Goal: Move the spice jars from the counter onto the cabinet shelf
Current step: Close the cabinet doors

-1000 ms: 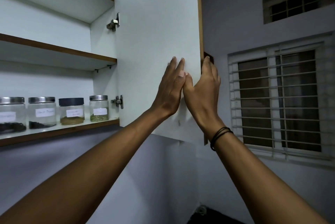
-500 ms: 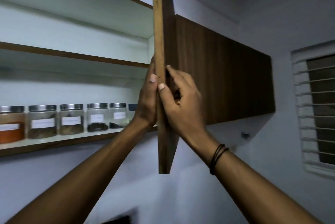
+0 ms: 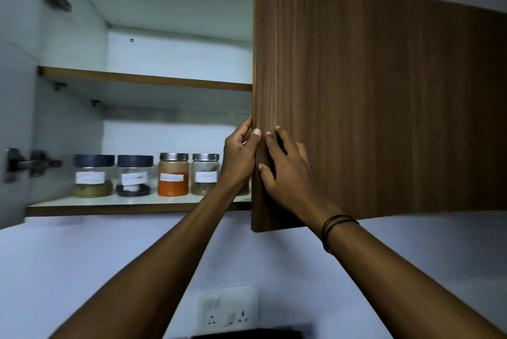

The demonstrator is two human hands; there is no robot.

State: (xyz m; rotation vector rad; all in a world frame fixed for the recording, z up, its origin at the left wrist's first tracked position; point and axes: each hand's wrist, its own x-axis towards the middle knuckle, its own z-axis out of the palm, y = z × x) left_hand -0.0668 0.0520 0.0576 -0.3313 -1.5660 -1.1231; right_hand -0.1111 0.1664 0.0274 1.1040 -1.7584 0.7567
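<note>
L hand (image 3: 239,157) has its grip pinched on the free edge of the wood-grain cabinet door (image 3: 343,91), fingers curled behind the edge, thumb on the front. R hand (image 3: 285,171) lies flat on the door face just beside it, fingers spread and straight.

Spice jars, 4 in view, stand in a row on the bottom shelf (image 3: 131,208), left of the door edge: two clear w/ black lids (image 3: 93,175) (image 3: 135,175), one w/ orange-red powder and a steel lid (image 3: 173,174), one w/ brownish contents and a steel lid (image 3: 205,174). All carry white labels; text too blurred to read. Maybe another jar behind the L hand, can't tell.

Cabinet interior white, middle shelf (image 3: 145,82) above. Hinge (image 3: 30,164) on the left wall. Pale wall below w/ a socket plate (image 3: 227,311).

Jars upright, long axis vertical, labels facing near.
</note>
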